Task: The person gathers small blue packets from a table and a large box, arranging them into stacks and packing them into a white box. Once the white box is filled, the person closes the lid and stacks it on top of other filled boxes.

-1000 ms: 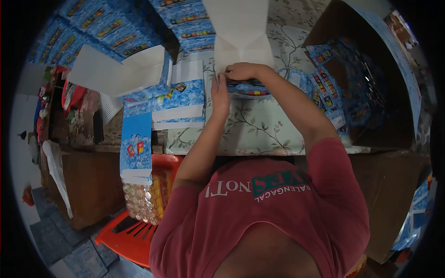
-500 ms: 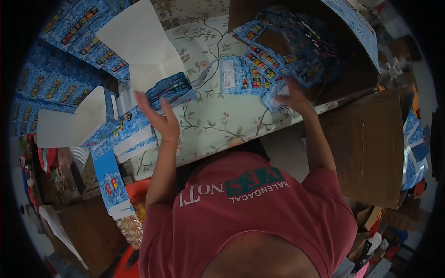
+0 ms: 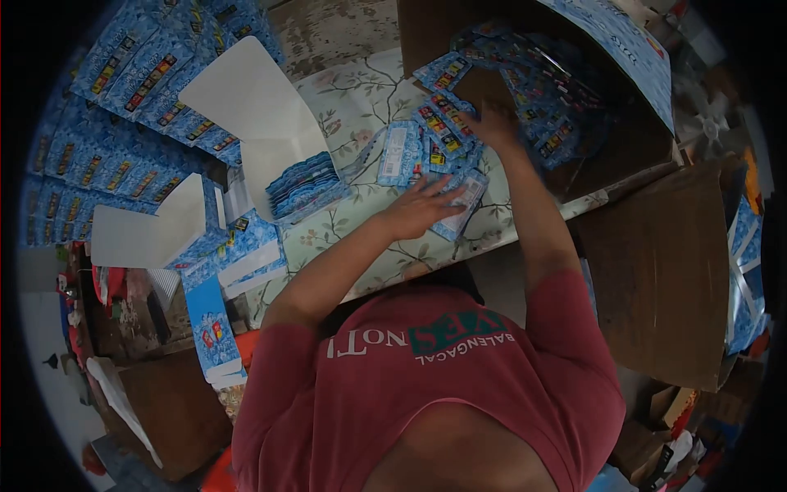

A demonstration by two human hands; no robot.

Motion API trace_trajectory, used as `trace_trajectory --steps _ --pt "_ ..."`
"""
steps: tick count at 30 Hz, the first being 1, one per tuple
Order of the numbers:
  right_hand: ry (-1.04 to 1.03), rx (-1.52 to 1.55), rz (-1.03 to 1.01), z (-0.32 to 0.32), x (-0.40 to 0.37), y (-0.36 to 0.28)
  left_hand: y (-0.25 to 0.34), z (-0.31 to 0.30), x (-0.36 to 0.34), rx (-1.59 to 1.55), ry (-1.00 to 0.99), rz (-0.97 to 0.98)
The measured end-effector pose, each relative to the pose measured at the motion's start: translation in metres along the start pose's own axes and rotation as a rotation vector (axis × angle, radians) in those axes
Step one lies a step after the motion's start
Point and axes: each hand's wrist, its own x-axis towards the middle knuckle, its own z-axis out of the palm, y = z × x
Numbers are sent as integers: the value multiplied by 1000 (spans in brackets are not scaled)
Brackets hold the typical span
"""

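Observation:
Blue flat packets [image 3: 399, 154] with rows of small coloured pictures lie in a loose pile on the table in front of an open carton. My left hand [image 3: 422, 211] is open, fingers spread over a packet [image 3: 467, 202] at the pile's near edge. My right hand [image 3: 493, 129] reaches to the pile's far right side by the carton's mouth, its fingers apart and touching or just above the packets. Left of the pile, an open white-lined box [image 3: 279, 152] holds a tight row of upright blue packets [image 3: 303, 187].
The large brown carton [image 3: 426, 41] lies on its side with many more packets [image 3: 557, 90] inside. Stacked blue printed boxes [image 3: 123, 74] fill the left. Another open box [image 3: 156, 217] stands near them. A floral cloth [image 3: 344, 115] covers the table. A brown carton flap [image 3: 656, 271] hangs at right.
My left hand has moved right, from beside the white-lined box to the packet pile. My right hand has shifted farther forward and slightly left over the pile.

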Motion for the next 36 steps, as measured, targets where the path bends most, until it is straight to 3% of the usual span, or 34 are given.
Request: trace_trajectory --steps 2,6,8,9,11,12,14,15,16,18,20,21,22,26,27,28,29,30,31,33,34,35,36 --pt "-419 48 133 0 20 -17 3 -6 10 -11 -79 107" --pt "-339 143 20 36 32 -37 4 1 17 76 -24 246" --pt "-315 729 224 20 31 -43 23 -12 7 -35 332 265" --pt "-325 728 227 14 29 -40 33 -20 -2 -43 331 260" --pt "-248 1021 213 3 29 -30 45 -43 -29 -71 407 96" --pt "-312 1137 240 -1 23 -32 48 -55 -40 -72 404 91" --pt "-410 1189 295 4 7 -50 53 -71 -62 102 164 -137" --pt "-332 965 137 32 3 -51 50 -66 -69 100 164 -142" --pt "-336 967 132 38 -6 -62 44 -56 -76 76 119 -230" --pt "-52 20 -223 47 -27 -87 34 -34 -91 58 74 -332" --pt "-12 28 -202 39 -29 -100 23 -14 -108 -219 169 -545" --pt "-96 221 -108 40 -24 -96 19 -9 -117 -217 169 -554" --pt "-187 408 -9 31 -24 -96 16 -5 -125 -201 259 -477" --pt "-35 780 -8 -43 -56 -112 19 -2 -146 -212 404 -366" --pt "-132 764 -58 -52 -73 -118 24 -10 -144 -220 407 -369" --pt "-229 745 -106 -61 -90 -127 32 -22 -138 -29 499 -384" --pt "-510 779 -105 -74 -107 -139 37 -27 -133 165 587 -396" --pt "-790 805 -101 -83 -117 -146 36 -23 -131 161 590 -395" --pt "-790 800 -100 -76 -117 -145 32 -16 -127 136 621 -455" --pt "-791 912 -398 -43 -110 -139 24 -16 -124 112 655 -515" --pt "-794 910 -398 -22 -97 -138 22 -19 -126 -44 514 -544" --pt "-543 689 -422 1 -78 -139 21 -21 -126 -198 370 -569" --pt "-288 468 -439 19 -67 -143 18 -20 -125 -193 371 -571"
